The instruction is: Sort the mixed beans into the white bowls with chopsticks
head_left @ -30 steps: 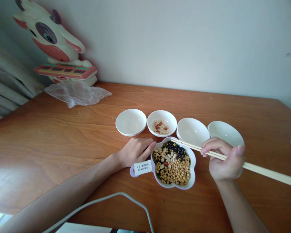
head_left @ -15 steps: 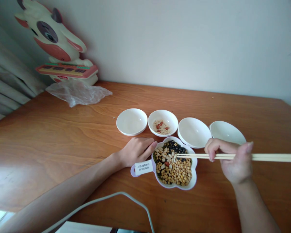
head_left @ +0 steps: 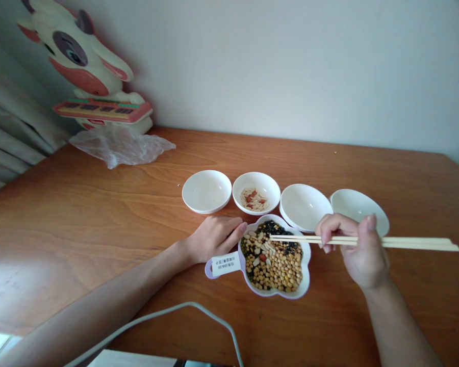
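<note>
A white, lavender-edged flower-shaped dish (head_left: pixel 306 278) with a labelled handle holds a mix of yellow soybeans (head_left: pixel 285 272), black beans (head_left: pixel 277 232), green beans and pale peanuts (head_left: pixel 259 238). At its left edge, my left hand (head_left: pixel 216 235) rests on the table, thumb and fingers closed against the rim. My right hand (head_left: pixel 361 250) grips a pair of wooden chopsticks (head_left: pixel 405 242); their tips lie over the peanuts in the upper middle of the dish. Whether a nut is pinched between the tips is too small to tell.
Behind the dish stand a left bowl (head_left: pixel 206 206), a bowl with peanuts (head_left: pixel 248 208), a third bowl (head_left: pixel 306 221) and a right-hand bowl (head_left: pixel 382 216). A clear plastic bag (head_left: pixel 122 148) lies before a cow toy (head_left: pixel 103 109). A white cable (head_left: pixel 191 304) curves in front.
My right hand has moved slightly left and up, and the chopstick tips have shifted left across the dish. My left hand stays at the rim.
</note>
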Demonstrator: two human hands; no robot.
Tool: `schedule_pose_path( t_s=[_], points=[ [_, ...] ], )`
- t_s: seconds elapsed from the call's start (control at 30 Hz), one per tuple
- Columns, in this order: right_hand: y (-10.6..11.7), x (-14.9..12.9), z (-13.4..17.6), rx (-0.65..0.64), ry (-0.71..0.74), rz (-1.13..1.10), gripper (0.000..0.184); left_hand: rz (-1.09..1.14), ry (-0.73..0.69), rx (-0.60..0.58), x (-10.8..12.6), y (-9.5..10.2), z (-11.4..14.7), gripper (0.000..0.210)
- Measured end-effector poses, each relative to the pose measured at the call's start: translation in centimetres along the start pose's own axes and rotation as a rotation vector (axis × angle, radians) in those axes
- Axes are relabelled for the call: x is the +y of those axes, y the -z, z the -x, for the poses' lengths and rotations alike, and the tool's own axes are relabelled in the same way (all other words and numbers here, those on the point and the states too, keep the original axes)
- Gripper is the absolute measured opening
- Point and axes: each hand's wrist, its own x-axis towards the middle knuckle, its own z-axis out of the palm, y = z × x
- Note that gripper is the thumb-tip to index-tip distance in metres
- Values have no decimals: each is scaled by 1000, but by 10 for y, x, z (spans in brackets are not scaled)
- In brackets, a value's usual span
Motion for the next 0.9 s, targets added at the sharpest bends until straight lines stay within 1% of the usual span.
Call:
schedule_pose_path(
  t_s=[0.13, 0.4, 0.57, 0.73, 0.9],
  points=[
    [-1, -2, -2, 9, 7, -32, 81, 5, 2, 0, 1, 1, 1, 39],
    [1, -2, -1, -103, -5, 7, 86, 11, 0, 3, 1, 1, 1, 39],
    [1, 3, 1, -127, 3, 54, 84, 12, 5, 1, 2, 2, 1, 40],
    [0, 10, 4, -71, 18, 85, 78, 8, -1, 12, 2, 2, 1, 40],
    [-4, 6, 3, 7, 56, 42, 75, 3, 8, 15, 2, 1, 1, 40]
  ],
)
